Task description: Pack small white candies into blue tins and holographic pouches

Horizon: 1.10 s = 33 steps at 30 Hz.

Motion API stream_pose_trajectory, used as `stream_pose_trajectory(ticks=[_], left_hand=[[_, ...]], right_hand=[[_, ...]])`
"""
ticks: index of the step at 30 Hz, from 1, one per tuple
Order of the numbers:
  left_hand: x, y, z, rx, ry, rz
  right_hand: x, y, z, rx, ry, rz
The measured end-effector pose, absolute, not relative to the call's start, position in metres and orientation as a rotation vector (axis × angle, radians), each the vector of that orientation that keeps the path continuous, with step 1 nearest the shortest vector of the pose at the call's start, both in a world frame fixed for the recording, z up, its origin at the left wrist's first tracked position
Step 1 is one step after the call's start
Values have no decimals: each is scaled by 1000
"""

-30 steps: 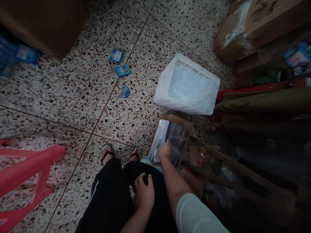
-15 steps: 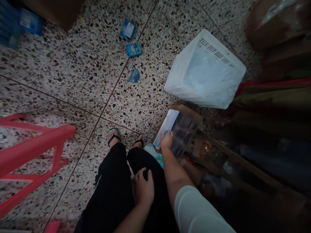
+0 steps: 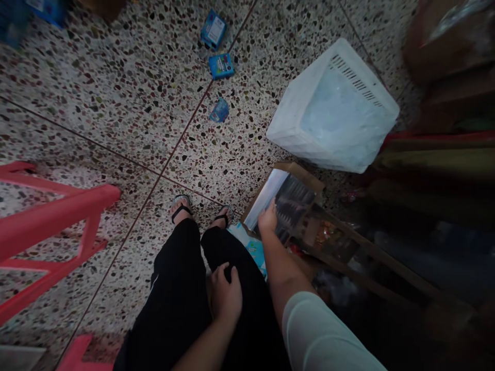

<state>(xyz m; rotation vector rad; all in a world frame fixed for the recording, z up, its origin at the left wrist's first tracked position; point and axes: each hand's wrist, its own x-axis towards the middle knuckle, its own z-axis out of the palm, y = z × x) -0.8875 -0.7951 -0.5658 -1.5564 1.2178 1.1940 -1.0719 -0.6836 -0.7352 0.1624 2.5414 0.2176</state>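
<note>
My left hand rests on the dark trousers at my right knee, thumb apart from the fingers and nothing visible in it. My right hand reaches over a cardboard box low on the right, with a finger stretched out. It lies at the edge of a whitish strip along the box's near side. Inside are rows of dark, thin packed items, blurred and too dim to name. The fingers hide what they touch, if anything. A light blue and white packet lies between the box and my leg.
Beyond the box, a white plastic basket stands upside down or on its side; I cannot tell which. Two blue packets and a crumpled blue wrapper lie on the speckled floor. A pink-red plastic stool is at left, dark shelving at right.
My right hand has shifted slightly over the box, and its finger now stretches further forward. My left hand stays on the knee. The view has moved a little.
</note>
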Motion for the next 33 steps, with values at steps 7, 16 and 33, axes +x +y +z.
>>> stream_pose_trajectory(ticks=[7, 16, 33], left_hand=[[-892, -802, -565, -1542, 1232, 1190], [-889, -795, -575, -1566, 1221, 1229], [-932, -908, -494, -865, 1554, 1871]], right_hand=[[-1091, -680, -733, 474, 2536, 266], [-1112, -661, -736, 698, 2410, 313], [-987, -654, -336, 822, 2558, -443]])
